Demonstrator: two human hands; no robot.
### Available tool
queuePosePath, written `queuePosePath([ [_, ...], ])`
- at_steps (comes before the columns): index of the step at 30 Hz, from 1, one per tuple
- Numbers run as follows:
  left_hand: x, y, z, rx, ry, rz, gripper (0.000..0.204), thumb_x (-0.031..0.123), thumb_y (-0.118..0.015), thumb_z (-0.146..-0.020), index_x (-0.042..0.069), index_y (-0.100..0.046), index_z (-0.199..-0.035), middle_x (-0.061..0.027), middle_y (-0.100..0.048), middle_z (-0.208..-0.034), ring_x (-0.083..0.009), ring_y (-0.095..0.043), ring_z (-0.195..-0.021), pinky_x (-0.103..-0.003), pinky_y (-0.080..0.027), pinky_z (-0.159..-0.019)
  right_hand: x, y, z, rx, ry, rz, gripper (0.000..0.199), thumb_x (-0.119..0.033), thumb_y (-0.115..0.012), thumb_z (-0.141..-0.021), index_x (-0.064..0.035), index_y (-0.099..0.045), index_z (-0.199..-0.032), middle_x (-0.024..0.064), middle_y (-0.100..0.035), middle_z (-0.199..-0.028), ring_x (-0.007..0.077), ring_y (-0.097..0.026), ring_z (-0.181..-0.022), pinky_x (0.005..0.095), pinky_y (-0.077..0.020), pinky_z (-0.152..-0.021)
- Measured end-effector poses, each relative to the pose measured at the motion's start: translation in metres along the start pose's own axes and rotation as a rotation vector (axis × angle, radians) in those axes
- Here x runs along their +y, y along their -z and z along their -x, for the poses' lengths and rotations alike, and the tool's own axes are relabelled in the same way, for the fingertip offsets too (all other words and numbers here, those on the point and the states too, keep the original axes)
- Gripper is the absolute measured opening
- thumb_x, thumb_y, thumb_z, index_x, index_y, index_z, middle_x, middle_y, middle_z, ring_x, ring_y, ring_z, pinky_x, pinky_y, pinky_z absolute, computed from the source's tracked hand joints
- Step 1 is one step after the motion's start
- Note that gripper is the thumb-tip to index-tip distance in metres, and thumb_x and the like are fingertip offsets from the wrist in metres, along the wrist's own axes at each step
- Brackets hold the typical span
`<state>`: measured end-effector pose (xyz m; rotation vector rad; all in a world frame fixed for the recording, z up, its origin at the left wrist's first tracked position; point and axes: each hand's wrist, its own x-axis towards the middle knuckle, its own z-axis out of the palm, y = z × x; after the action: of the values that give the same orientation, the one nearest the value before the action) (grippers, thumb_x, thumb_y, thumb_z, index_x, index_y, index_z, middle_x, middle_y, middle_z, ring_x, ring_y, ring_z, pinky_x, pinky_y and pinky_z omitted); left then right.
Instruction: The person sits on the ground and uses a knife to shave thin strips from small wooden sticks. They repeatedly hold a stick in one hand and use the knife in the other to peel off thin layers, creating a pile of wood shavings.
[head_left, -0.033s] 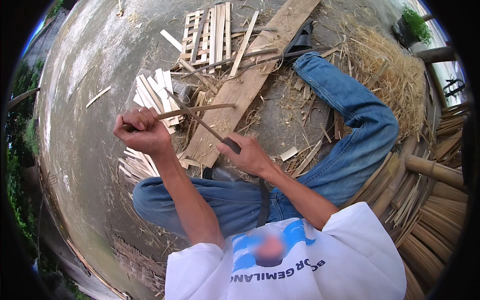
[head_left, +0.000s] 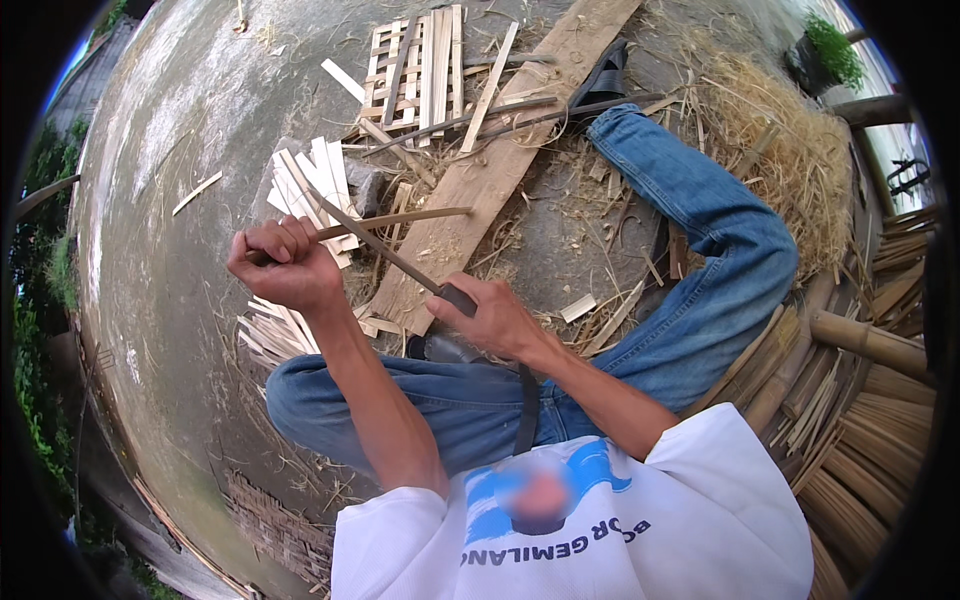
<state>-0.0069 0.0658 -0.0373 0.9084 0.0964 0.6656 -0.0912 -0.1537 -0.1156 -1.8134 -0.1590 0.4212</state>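
My left hand (head_left: 292, 264) is closed in a fist around one end of a narrow bamboo strip (head_left: 430, 214), which points right across a wooden plank (head_left: 462, 190). My right hand (head_left: 500, 318) grips the dark handle of a long knife (head_left: 392, 256). The blade slants up and left, crossing the strip just beyond my left fist. Whether edge and strip touch at the crossing, I cannot tell. Beyond my left fist lies a fan of pale split strips (head_left: 322, 172), partly behind the blade.
A woven bamboo lattice (head_left: 412, 70) lies at the far side with loose strips on it. Fine shavings (head_left: 775, 170) are heaped at the right, past my bent leg (head_left: 730, 220). Bamboo bundles (head_left: 860, 450) and a thick pole (head_left: 870, 345) stand close by my right side.
The knife has turned a little, so more of the blade's flat shows, and my right hand has shifted slightly left. My left hand and the strip have hardly moved.
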Motion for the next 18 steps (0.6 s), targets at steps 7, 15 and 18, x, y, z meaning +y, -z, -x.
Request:
queuePosePath([
  [7,-0.004,-0.001,-0.004,0.064,-0.018,0.03,0.048,0.028,-0.037,-0.103,0.013,-0.031,-0.058,0.0018,-0.022,-0.051,-0.0113,-0.014,-0.048,-0.031,-0.017,-0.047,0.027,-0.008,0.007,0.018,-0.147,-0.06,0.044,-0.042,-0.066,-0.099,0.0005,-0.062,-0.089,0.0142,-0.056,-0.062,0.0272,-0.054,-0.056,0.0431,-0.0447,-0.057],
  [15,-0.004,0.002,-0.005,0.019,-0.025,0.013,0.047,0.028,-0.038,-0.103,0.013,-0.033,-0.059,0.001,-0.026,-0.052,-0.0112,-0.016,-0.047,-0.03,-0.018,-0.047,0.092,0.02,-0.003,0.079,-0.468,-0.08,0.046,-0.045,-0.066,-0.099,0.0009,-0.064,-0.094,0.0141,-0.058,-0.064,0.0242,-0.063,-0.06,0.0406,-0.0487,-0.059],
  [18,-0.005,0.002,-0.003,-0.002,-0.012,0.03,0.047,0.028,-0.038,-0.103,0.013,-0.033,-0.059,0.001,-0.026,-0.052,-0.0114,-0.017,-0.046,-0.031,-0.018,-0.047,0.065,0.013,0.008,0.064,-0.299,0.028,0.045,-0.044,-0.066,-0.099,0.0002,-0.064,-0.094,0.016,-0.058,-0.064,0.0262,-0.063,-0.061,0.0418,-0.0485,-0.06],
])
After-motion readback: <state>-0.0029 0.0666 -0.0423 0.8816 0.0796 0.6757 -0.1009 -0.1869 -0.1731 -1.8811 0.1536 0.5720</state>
